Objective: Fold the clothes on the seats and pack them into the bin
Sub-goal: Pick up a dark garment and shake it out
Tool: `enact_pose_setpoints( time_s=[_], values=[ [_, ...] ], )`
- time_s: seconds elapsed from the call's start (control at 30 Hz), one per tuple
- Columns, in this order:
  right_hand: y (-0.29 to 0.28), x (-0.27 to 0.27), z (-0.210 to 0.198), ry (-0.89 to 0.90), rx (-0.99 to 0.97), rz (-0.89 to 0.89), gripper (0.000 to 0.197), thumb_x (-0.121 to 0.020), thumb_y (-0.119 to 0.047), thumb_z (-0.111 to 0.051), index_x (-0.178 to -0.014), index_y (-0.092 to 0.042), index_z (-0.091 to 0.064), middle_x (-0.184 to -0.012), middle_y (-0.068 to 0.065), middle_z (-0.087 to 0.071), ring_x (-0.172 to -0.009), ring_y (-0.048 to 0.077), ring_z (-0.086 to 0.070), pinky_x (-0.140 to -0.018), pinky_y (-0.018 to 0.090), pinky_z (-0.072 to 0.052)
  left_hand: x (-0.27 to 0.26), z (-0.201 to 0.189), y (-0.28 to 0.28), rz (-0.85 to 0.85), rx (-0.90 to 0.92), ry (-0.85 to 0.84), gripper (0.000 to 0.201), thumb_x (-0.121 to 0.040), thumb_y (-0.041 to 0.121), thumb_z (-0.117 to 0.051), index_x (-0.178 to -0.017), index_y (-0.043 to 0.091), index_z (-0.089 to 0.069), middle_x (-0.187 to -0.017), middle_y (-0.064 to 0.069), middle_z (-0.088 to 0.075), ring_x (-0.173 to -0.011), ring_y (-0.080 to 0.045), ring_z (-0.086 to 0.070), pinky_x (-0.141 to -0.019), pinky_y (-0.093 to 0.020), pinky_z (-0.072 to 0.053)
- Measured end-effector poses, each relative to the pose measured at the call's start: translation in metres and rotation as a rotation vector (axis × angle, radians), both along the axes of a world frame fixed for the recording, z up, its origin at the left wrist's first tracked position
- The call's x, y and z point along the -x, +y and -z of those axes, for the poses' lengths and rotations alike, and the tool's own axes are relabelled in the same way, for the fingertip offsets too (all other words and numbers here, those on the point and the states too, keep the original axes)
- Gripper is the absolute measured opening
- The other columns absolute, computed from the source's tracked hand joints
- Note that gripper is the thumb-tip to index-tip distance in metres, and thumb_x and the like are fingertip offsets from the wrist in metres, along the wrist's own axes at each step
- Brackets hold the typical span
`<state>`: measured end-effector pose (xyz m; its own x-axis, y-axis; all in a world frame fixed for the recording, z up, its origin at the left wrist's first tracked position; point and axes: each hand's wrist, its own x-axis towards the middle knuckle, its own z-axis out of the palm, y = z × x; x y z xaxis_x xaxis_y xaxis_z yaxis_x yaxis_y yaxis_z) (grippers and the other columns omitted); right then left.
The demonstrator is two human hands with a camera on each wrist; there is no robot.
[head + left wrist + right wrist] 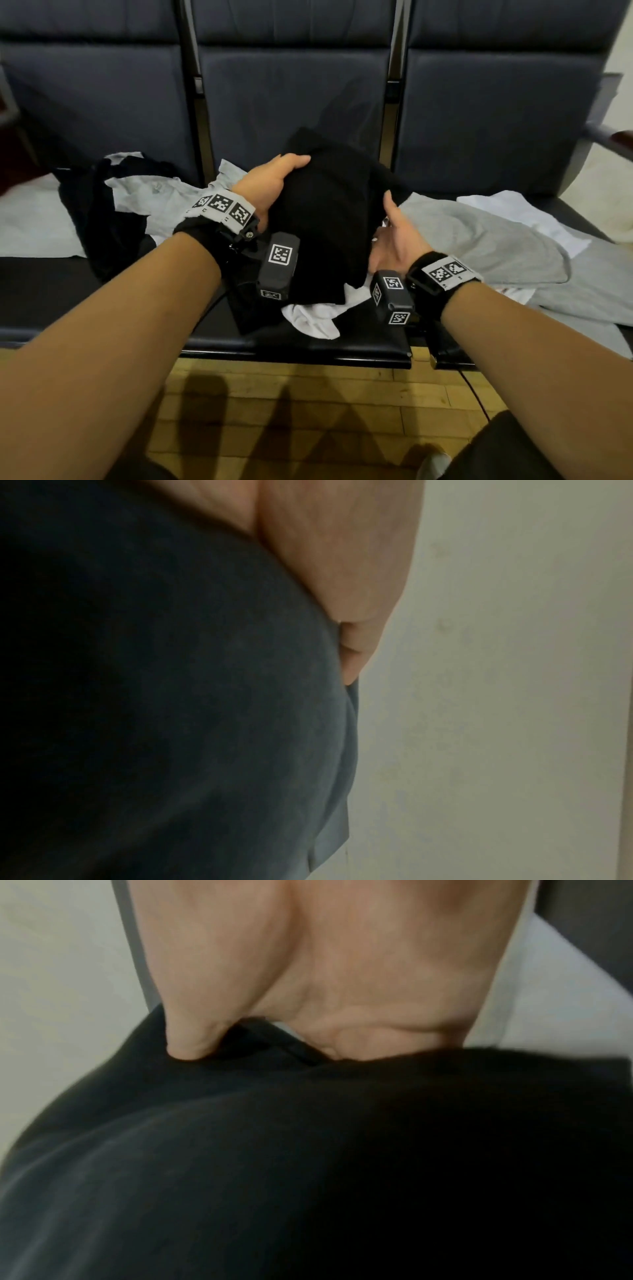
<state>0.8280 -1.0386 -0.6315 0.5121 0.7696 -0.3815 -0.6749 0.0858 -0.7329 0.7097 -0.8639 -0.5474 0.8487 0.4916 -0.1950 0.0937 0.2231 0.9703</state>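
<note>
A folded black garment (329, 219) is held up over the middle seat (359, 342) between both hands. My left hand (270, 181) grips its left side, thumb laid across the top and fingers hidden underneath. My right hand (394, 236) holds the right side, palm turned inward, thumb pressed on the cloth and fingers tucked under it. The left wrist view shows the dark cloth (171, 696) against my left hand (342, 561). In the right wrist view my right hand (325, 974) pinches the black cloth (308, 1150). No bin is in view.
A white cloth (315, 317) lies under the held garment. Grey (479, 236) and white (524, 216) garments are spread on the right seat. Black (99, 219), light grey (150, 195) and white (30, 222) clothes lie on the left. Wooden floor (308, 411) runs below the seats.
</note>
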Motion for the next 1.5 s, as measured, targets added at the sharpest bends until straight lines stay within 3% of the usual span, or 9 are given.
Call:
enact_pose_setpoints(
  time_s=[0.1, 0.27, 0.37, 0.47, 0.57, 0.8, 0.93, 1.07, 1.5],
  values=[
    [0.025, 0.032, -0.016, -0.073, -0.005, -0.074, 0.074, -0.083, -0.076, -0.044, -0.127, -0.018, -0.061, -0.126, 0.012, -0.066, -0.116, 0.031, -0.062, -0.101, 0.046, -0.047, 0.034, -0.014, 0.018, -0.068, 0.046, -0.013, 0.041, -0.082, 0.037, -0.068, -0.114, 0.011, -0.068, -0.107, -0.013, -0.072, -0.095, -0.027, -0.071, -0.086, -0.041, -0.057],
    [0.06, 0.072, -0.043, -0.13, -0.02, -0.126, 0.041, -0.093, -0.038, -0.058, -0.121, -0.009, -0.067, -0.121, 0.012, -0.068, -0.11, 0.028, -0.066, -0.091, 0.042, -0.056, 0.101, -0.024, 0.056, -0.229, 0.07, -0.045, 0.031, -0.087, 0.032, -0.064, -0.107, 0.009, -0.071, -0.103, -0.013, -0.073, -0.091, -0.026, -0.072, -0.081, -0.04, -0.058],
    [0.089, 0.094, -0.062, -0.18, 0.053, -0.19, 0.041, -0.092, -0.03, -0.06, -0.126, -0.007, -0.064, -0.123, 0.014, -0.067, -0.111, 0.03, -0.066, -0.089, 0.044, -0.056, 0.149, -0.018, 0.081, -0.303, 0.1, -0.048, 0.024, -0.091, 0.028, -0.059, -0.101, 0.01, -0.071, -0.101, -0.011, -0.073, -0.081, -0.022, -0.073, -0.076, -0.036, -0.06],
    [0.128, 0.124, -0.077, -0.295, 0.1, -0.217, 0.037, -0.093, -0.025, -0.06, -0.124, -0.005, -0.064, -0.119, 0.015, -0.069, -0.107, 0.03, -0.068, -0.084, 0.043, -0.059, 0.197, -0.006, 0.106, -0.343, 0.162, -0.027, 0.027, -0.094, 0.029, -0.055, -0.107, 0.01, -0.069, -0.096, -0.01, -0.075, -0.078, -0.023, -0.074, -0.061, -0.034, -0.06],
    [0.163, 0.155, -0.076, -0.412, 0.136, -0.262, 0.027, -0.092, -0.017, -0.063, -0.114, -0.003, -0.068, -0.107, 0.016, -0.073, -0.094, 0.03, -0.072, -0.077, 0.042, -0.06, 0.238, 0.01, 0.126, -0.352, 0.217, -0.011, 0.038, -0.094, 0.033, -0.052, -0.122, 0.01, -0.064, -0.112, -0.012, -0.07, -0.094, -0.026, -0.071, -0.062, -0.034, -0.058],
    [0.266, 0.225, -0.024, -0.659, 0.224, -0.431, 0.034, -0.081, -0.012, -0.076, -0.113, -0.001, -0.067, -0.107, 0.019, -0.072, -0.1, 0.037, -0.069, -0.092, 0.054, -0.053, 0.332, 0.066, 0.168, -0.565, 0.301, 0.021, 0.042, -0.092, 0.038, -0.054, -0.124, 0.011, -0.061, -0.108, -0.012, -0.072, -0.092, -0.028, -0.072, -0.071, -0.037, -0.054],
    [0.345, 0.266, 0.042, -0.704, 0.282, -0.637, 0.121, -0.035, -0.043, -0.098, -0.139, -0.005, -0.048, -0.127, 0.017, -0.062, -0.108, 0.036, -0.065, -0.087, 0.054, -0.055, 0.391, 0.11, 0.184, -0.726, 0.327, 0.048, 0.042, -0.094, 0.036, -0.049, -0.124, 0.009, -0.062, -0.1, -0.01, -0.074, -0.082, -0.023, -0.073, -0.068, -0.032, -0.055],
    [0.357, 0.343, 0.058, -0.758, 0.306, -0.818, 0.054, -0.078, -0.02, -0.08, -0.122, 0.0, -0.058, -0.114, 0.017, -0.067, -0.103, 0.034, -0.066, -0.093, 0.049, -0.054, 0.451, 0.152, 0.191, -0.872, 0.389, 0.12, 0.042, -0.093, 0.037, -0.051, -0.122, 0.009, -0.063, -0.113, -0.014, -0.069, -0.086, -0.025, -0.072, -0.07, -0.033, -0.055],
    [0.393, 0.447, 0.187, -1.018, 0.417, -1.329, 0.053, -0.079, -0.03, -0.078, -0.125, -0.009, -0.061, -0.119, 0.01, -0.067, -0.11, 0.03, -0.062, -0.101, 0.043, -0.048, 0.555, 0.285, 0.165, -1.077, 0.618, 0.367, 0.039, -0.095, 0.036, -0.052, -0.115, 0.006, -0.065, -0.091, -0.013, -0.075, -0.079, -0.027, -0.072, -0.073, -0.039, -0.051]
  ],
)
